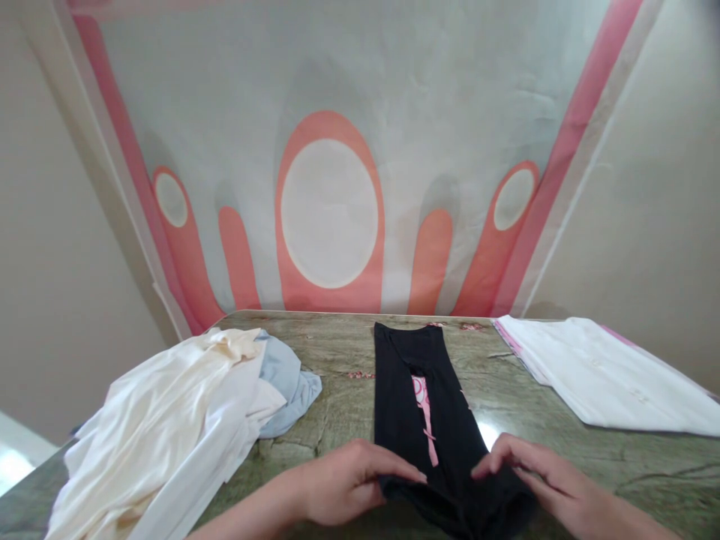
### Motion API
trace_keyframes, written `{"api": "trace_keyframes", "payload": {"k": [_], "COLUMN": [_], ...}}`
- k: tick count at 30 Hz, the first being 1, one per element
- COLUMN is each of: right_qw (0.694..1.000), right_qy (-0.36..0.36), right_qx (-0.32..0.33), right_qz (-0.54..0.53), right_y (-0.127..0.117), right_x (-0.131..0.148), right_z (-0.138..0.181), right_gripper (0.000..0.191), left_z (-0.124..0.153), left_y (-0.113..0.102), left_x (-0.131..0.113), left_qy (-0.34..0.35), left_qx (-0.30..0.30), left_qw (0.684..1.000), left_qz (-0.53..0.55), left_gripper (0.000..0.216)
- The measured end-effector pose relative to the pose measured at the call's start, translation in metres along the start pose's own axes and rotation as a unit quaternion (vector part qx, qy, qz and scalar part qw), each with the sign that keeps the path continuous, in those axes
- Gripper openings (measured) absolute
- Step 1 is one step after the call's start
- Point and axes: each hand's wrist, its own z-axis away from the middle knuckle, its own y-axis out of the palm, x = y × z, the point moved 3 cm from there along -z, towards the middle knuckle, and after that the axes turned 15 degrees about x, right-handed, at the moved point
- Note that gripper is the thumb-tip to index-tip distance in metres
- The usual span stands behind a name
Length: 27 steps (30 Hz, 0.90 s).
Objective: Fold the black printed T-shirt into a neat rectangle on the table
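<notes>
A black garment [413,409] with a pink printed strip lies folded lengthwise down the middle of the green marble table [337,390]. My left hand [349,484] pinches its near left edge, fingers closed on the cloth. My right hand [540,480] rests on the near right edge, fingertips pressed onto the fabric and gripping it. The near end of the garment is bunched up between the two hands.
A loose heap of cream and white clothes [169,427] with a pale blue piece [289,382] lies at the left. A flat folded white garment [607,379] sits at the right. A wall with a pink and grey pattern [329,214] rises behind the table.
</notes>
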Motion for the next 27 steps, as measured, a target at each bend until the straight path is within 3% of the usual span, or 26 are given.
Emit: {"api": "trace_keyframes", "payload": {"k": [4,7,12,16,19,21,24,27], "right_qw": [0.992,0.968,0.924,0.904,0.886,0.891,0.914,0.923], "right_qy": [-0.026,-0.062,-0.071,-0.039,0.011,0.04,0.039,0.042], "right_qx": [-0.014,-0.094,-0.195,-0.249,-0.261,-0.254,-0.247,-0.279], "right_qz": [-0.12,-0.225,-0.32,-0.346,-0.382,-0.374,-0.319,-0.261], "right_y": [-0.026,-0.052,-0.102,-0.134,-0.139,-0.137,-0.135,-0.135], "right_x": [0.004,-0.007,-0.03,-0.058,-0.091,-0.112,-0.131,-0.139], "right_z": [-0.018,-0.035,-0.083,-0.131,-0.156,-0.164,-0.167,-0.166], "right_gripper": [0.027,0.021,0.019,0.009,0.009,0.016,0.024,0.034], "left_z": [-0.006,-0.021,-0.062,-0.093,-0.104,-0.105,-0.102,-0.099], "left_y": [-0.027,-0.055,-0.114,-0.153,-0.158,-0.156,-0.151,-0.146], "left_x": [0.006,0.022,0.063,0.12,0.173,0.196,0.213,0.216], "left_qy": [-0.029,-0.003,0.063,0.071,-0.058,-0.084,-0.062,-0.031], "left_qx": [-0.066,-0.122,-0.212,-0.299,-0.33,-0.337,-0.355,-0.373], "left_qw": [0.993,0.972,0.886,0.812,0.748,0.738,0.743,0.753], "left_qz": [0.097,0.203,0.407,0.496,0.572,0.579,0.564,0.542], "left_gripper": [0.03,0.033,0.031,0.024,0.023,0.022,0.018,0.035]}}
